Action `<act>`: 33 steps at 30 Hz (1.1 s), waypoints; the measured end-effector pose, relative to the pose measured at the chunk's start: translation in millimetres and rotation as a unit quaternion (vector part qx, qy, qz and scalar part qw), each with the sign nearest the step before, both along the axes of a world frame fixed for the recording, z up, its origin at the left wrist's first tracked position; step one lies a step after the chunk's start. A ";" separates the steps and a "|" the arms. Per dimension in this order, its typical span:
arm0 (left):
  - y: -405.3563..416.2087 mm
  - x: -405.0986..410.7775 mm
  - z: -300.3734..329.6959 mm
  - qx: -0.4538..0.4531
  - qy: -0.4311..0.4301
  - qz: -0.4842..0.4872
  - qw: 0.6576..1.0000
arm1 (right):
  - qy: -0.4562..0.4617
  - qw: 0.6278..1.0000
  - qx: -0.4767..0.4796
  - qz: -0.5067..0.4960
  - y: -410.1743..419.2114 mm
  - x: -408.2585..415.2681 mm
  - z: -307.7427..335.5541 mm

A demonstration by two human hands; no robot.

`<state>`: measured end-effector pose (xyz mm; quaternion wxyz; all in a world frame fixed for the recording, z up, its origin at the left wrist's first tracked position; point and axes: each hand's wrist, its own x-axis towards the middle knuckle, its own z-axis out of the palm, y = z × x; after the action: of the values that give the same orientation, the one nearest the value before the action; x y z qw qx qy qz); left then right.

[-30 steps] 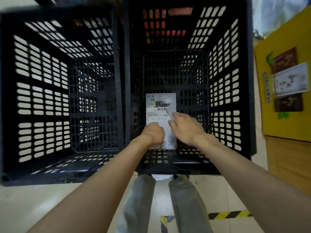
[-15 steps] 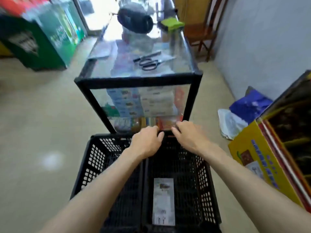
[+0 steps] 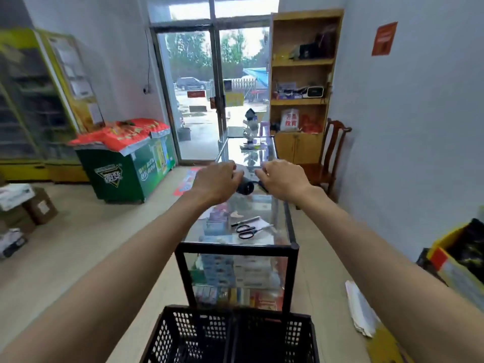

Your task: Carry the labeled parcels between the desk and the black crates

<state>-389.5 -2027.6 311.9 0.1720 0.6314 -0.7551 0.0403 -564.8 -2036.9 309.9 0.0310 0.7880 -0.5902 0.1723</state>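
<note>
both hands out over the glass desk [image 3: 262,205]. dark rolled parcel [image 3: 245,186] sits between them: 3 o'clock of left hand [image 3: 214,181], 9 o'clock of right hand [image 3: 284,179], left nearer. fingers loosely curled, whether either grips it i cannot tell.

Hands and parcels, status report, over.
Left hand and right hand raised over glass desk, at dark parcel; grip unclear. Scissors nearby. Black crates below.

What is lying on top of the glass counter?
On the glass counter lie black scissors, a pen and a dark rolled bundle. The hands cover part of the bundle; farther items are blurred.
</note>
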 end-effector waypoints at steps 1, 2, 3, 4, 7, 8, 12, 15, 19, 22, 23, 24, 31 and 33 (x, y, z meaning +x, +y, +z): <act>0.8 -0.9 11.7 -0.010 -0.007 0.007 1.000 | 0.007 1.000 -0.013 0.002 -0.9 -4.3 11.1; 1.6 -1.8 20.0 -0.018 -0.013 0.014 1.000 | 0.019 0.999 -0.025 0.005 -1.8 -8.9 19.0; 2.7 -2.4 24.0 -0.021 -0.015 0.023 0.999 | 0.029 0.999 -0.035 0.011 -1.8 -13.3 23.7; 4.1 -2.5 25.4 -0.024 -0.017 0.031 0.999 | 0.038 0.998 -0.045 0.018 -2.4 -16.9 26.0; 14.5 0.8 20.4 -0.035 -0.023 0.059 0.997 | 0.053 0.996 -0.057 0.038 -5.6 -20.8 24.5; 20.4 4.2 17.2 -0.034 -0.028 0.069 0.997 | 0.054 0.996 -0.054 0.045 -6.9 -18.7 22.5; 46.9 32.3 15.4 -0.021 -0.051 0.118 0.991 | 0.060 0.993 -0.052 0.084 -2.9 9.0 16.1; 67.8 64.7 13.4 -0.017 -0.061 0.177 0.982 | 0.061 0.987 -0.058 0.134 5.0 43.1 10.8; 109.5 107.8 5.5 0.012 -0.075 0.251 0.965 | 0.042 0.976 -0.066 0.205 22.1 103.6 -1.2; 147.8 144.1 2.0 0.023 -0.061 0.291 0.954 | 0.027 0.963 -0.060 0.262 43.7 156.4 -10.4; 162.2 157.4 2.4 0.024 -0.058 0.304 0.951 | 0.023 0.958 -0.062 0.278 52.3 174.5 -11.7; 177.3 171.4 3.5 0.026 -0.057 0.318 0.946 | 0.017 0.954 -0.061 0.294 61.6 192.4 -11.6; 326.7 278.4 15.9 0.031 -0.066 0.451 0.890 | -0.013 0.901 -0.052 0.431 169.1 339.4 7.1; 381.5 306.6 20.2 0.036 -0.070 0.488 0.869 | -0.021 0.878 -0.049 0.476 215.0 386.2 10.6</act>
<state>-82.9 -1646.1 332.1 0.0544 0.9208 -0.3616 0.1355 -178.6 -1822.0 320.4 -0.0290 0.9675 -0.1353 0.2115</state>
